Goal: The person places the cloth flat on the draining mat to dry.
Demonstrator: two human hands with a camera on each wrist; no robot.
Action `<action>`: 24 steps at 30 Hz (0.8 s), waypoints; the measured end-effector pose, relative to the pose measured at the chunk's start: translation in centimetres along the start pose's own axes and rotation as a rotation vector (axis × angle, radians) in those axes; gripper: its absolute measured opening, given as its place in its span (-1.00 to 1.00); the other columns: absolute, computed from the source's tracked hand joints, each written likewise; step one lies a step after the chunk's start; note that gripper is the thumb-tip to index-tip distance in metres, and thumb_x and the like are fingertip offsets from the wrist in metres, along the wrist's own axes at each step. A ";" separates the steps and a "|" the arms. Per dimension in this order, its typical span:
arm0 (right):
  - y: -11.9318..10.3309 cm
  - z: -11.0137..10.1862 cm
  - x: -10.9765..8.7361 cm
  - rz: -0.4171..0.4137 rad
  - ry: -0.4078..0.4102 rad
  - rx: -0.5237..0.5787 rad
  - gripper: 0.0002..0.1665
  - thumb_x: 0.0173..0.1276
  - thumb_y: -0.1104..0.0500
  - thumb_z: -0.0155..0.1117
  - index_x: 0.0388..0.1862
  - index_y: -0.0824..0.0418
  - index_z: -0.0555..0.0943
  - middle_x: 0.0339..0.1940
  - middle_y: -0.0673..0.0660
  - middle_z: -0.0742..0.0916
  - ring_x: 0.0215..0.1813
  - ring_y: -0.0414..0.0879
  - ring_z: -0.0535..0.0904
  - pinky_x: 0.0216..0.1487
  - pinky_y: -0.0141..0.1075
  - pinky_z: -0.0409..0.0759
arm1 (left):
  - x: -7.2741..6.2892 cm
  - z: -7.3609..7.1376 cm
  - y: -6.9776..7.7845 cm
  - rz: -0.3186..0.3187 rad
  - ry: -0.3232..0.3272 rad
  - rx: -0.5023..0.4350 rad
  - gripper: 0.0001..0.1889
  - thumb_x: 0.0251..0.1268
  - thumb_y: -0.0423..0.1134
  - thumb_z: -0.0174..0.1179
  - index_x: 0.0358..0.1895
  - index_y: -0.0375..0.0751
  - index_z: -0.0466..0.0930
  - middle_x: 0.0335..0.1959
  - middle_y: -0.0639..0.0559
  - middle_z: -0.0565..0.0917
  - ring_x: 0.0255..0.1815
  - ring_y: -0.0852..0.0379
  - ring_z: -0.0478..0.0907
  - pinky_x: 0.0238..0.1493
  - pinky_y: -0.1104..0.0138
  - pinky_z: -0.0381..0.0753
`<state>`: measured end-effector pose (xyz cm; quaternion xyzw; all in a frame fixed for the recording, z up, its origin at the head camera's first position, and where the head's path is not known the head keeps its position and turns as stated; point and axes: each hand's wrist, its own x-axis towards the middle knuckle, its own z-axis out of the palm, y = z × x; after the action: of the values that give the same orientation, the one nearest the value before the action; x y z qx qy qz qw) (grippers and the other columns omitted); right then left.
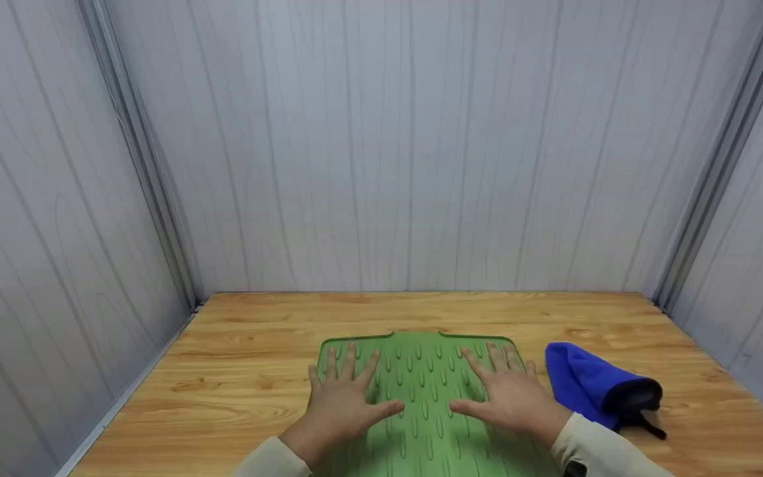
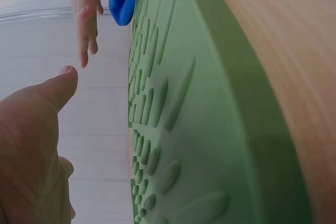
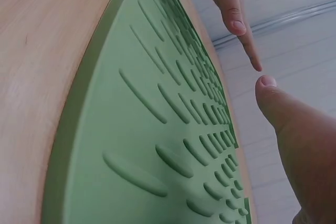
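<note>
Hovering palm-down over a green mat of smooth, rubbery-looking material (image 1: 424, 414), the left hand (image 1: 343, 409) and the right hand (image 1: 512, 396) are both spread wide, fingers fanned and pointing toward the far edge, thumbs stretched toward each other with a gap between the tips. Both wrist views show space between each palm and the mat's surface, and soft shadows fall on the green below. The mat lies flat in the middle of the wood-grain desk (image 1: 236, 384), close to the person; its near end runs out of the head view. Rows of raised, elongated bumps (image 3: 174, 161) cover it, and a raised rim (image 1: 355, 338) along the far side breaks off around a central opening. Just right of the mat, near the right hand, rests a crumpled bright-blue fabric piece (image 1: 583, 377) with black edging and a black strap (image 1: 646, 424) trailing onto the desk. Cream sleeves (image 1: 610, 450) reach the wrists, and something small and dark (image 1: 575, 469) sits at the right cuff. Behind the desk stands a pale, wood-patterned wall panel (image 1: 381, 146), with grey metal strips (image 1: 146, 159) running up the two corners.
</note>
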<state>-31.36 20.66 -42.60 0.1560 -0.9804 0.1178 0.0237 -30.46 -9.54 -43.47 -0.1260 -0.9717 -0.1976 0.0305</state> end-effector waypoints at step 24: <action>7.7 -4.6 -2.4 0.110 0.250 0.088 0.23 0.32 -0.57 0.04 0.68 0.15 0.01 0.55 0.52 0.19 0.47 0.61 0.07 0.30 0.57 -0.07 | -0.6 -1.7 -4.3 -0.171 0.012 -0.264 0.08 0.16 0.54 0.11 0.61 -0.08 0.14 0.59 -0.48 -0.05 0.54 -0.59 -0.13 0.36 -0.49 -0.13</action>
<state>-31.45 29.54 -40.07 0.0868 -0.9708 0.1801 0.1325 -30.92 -14.17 -43.60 -0.0447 -0.9442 -0.3262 0.0025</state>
